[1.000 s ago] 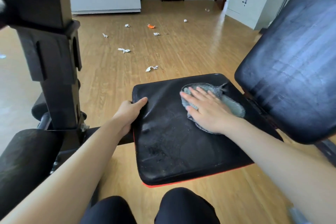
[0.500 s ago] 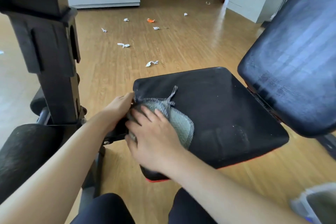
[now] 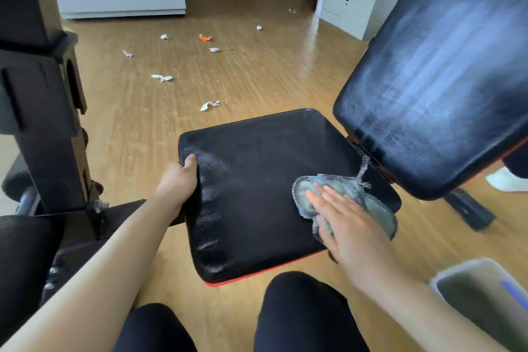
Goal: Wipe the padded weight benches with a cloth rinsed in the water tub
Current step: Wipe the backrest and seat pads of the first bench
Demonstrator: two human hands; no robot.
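Observation:
A black padded bench seat with a red underside edge lies in front of me, its surface shiny and damp. A grey-green cloth sits at the seat's right edge. My right hand presses flat on the cloth with straight fingers. My left hand grips the seat's left edge, thumb on top. The tilted black backrest pad rises at the right. A pale water tub shows at the lower right corner.
A black upright machine frame and another black pad stand at the left. Crumpled paper scraps litter the wooden floor beyond. My knees are below the seat. A white shoe sits under the backrest.
My right hand has swept the cloth from the seat's left front corner across to its right edge. The left hand stays on the left edge.

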